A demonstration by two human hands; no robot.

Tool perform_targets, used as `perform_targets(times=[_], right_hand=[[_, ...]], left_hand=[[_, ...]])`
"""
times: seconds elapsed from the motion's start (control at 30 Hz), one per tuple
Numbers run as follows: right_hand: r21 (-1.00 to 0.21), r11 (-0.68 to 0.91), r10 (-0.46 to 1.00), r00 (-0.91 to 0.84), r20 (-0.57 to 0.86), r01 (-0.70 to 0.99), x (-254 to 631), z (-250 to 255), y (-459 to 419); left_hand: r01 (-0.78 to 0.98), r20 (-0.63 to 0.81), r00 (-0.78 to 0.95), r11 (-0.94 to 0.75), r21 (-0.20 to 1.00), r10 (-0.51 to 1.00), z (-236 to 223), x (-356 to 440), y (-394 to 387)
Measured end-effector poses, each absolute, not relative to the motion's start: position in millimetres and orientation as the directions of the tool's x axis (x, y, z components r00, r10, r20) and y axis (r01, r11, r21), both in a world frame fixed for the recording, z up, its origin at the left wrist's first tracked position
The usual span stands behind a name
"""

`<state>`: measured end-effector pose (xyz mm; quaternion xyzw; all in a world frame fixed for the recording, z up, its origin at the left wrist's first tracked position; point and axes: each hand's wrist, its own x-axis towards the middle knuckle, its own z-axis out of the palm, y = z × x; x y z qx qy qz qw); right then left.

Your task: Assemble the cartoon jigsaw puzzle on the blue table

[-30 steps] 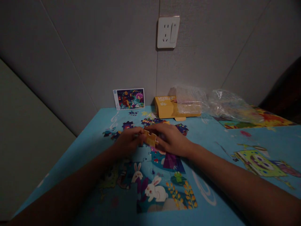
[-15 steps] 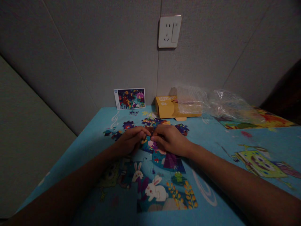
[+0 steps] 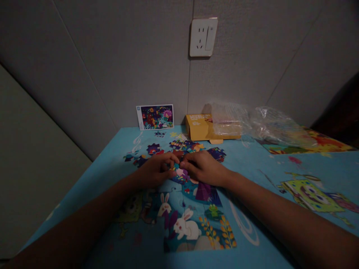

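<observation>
My left hand (image 3: 157, 169) is curled, with thumb and forefinger at the left edge of a puzzle piece (image 3: 181, 174) with pink and purple shapes. On the piece's right side, my right hand (image 3: 204, 166) pinches with thumb and bent forefinger. Part of the piece is hidden under the fingers. Just nearer to me lies a joined puzzle section (image 3: 193, 224) showing two white rabbits, a green frog and yellow plants. Beyond the hands are several loose puzzle pieces (image 3: 153, 149), some of them partly covered.
A picture card (image 3: 157, 117) leans against the wall. To its right lies a yellow puzzle box (image 3: 199, 129), with crumpled clear plastic bags (image 3: 232, 119) over and beside it. A colourful flat board (image 3: 331, 142) lies at far right. The blue tablecloth (image 3: 269, 179) has cartoon prints.
My left hand's thumb has moved down and apart from its forefinger, onto the piece's left edge. My right hand has stayed nearly still.
</observation>
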<state>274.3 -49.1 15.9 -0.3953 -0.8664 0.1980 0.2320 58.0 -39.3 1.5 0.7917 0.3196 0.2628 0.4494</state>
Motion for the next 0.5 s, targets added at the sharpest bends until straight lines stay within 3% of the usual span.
perform_targets(times=[0.5], right_hand=[[-0.532,0.642,0.731,-0.651,0.204,0.553,274.3,15.3,-48.0]], left_hand=[[0.310,0.111,0.669,-0.411,0.858,0.735,2.4,58.4,-38.5]])
